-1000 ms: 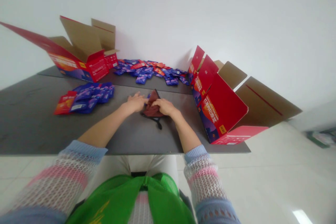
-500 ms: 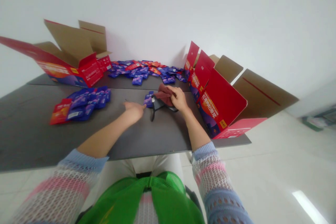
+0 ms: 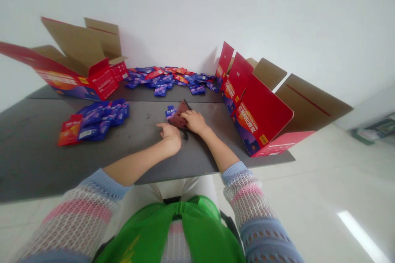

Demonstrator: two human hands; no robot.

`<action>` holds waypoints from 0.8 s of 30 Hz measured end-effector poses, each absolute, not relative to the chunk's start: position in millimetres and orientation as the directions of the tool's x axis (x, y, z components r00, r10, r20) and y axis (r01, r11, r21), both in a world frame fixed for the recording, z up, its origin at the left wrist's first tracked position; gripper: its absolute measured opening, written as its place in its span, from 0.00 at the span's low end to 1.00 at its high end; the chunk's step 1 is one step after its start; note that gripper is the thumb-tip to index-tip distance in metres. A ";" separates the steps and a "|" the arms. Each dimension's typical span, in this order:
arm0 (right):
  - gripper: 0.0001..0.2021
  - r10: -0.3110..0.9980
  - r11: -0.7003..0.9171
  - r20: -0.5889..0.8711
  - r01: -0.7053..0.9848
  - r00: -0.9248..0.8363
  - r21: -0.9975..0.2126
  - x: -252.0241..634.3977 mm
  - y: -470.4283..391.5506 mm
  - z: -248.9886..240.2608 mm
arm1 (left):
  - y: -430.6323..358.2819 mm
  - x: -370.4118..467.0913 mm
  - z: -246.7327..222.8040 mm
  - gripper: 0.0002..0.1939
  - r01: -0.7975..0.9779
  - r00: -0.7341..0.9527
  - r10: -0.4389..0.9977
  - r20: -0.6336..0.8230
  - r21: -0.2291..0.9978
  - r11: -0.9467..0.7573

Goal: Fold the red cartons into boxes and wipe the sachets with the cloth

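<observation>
Near edge of grey table [image 3: 37,148] passes beneath both forearms; bare tabletop between left hand [image 3: 170,136] and pouch stack [image 3: 100,119], more beyond the stack to the left; red boxes [image 3: 251,117] bound the right side, loose pouch pile [image 3: 168,78] the far side; right hand [image 3: 194,121] clamped on brown cloth [image 3: 178,120], directly left of its wrist; cloth overlaps single purple pouch [image 3: 170,112] flat on the table; left hand nearer the body, index finger extended, thumb apart, nothing visible in it; half a second ago its fingertip met the pouch; cloth now covers more of that pouch.
</observation>
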State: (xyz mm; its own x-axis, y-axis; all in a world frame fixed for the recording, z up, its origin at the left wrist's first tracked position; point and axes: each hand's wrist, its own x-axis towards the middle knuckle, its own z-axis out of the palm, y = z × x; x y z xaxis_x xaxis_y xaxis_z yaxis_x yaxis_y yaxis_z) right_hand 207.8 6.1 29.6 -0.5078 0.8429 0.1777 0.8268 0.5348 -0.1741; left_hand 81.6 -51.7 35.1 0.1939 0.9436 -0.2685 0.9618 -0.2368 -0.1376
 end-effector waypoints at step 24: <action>0.24 0.775 0.632 0.260 0.696 -0.577 -0.340 208.2 10.1 12.0 | -42.6 81.1 36.8 0.22 0.982 0.147 0.989 -0.028 -0.118 -0.149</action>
State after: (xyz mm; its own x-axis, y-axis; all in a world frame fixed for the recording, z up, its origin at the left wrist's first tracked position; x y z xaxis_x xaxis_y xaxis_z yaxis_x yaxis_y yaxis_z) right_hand 208.2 10.1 12.0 -0.5766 0.7747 0.2596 0.6964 0.6321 -0.3398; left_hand 81.1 -42.6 36.8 0.1472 0.9887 -0.0275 0.9817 -0.1494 -0.1181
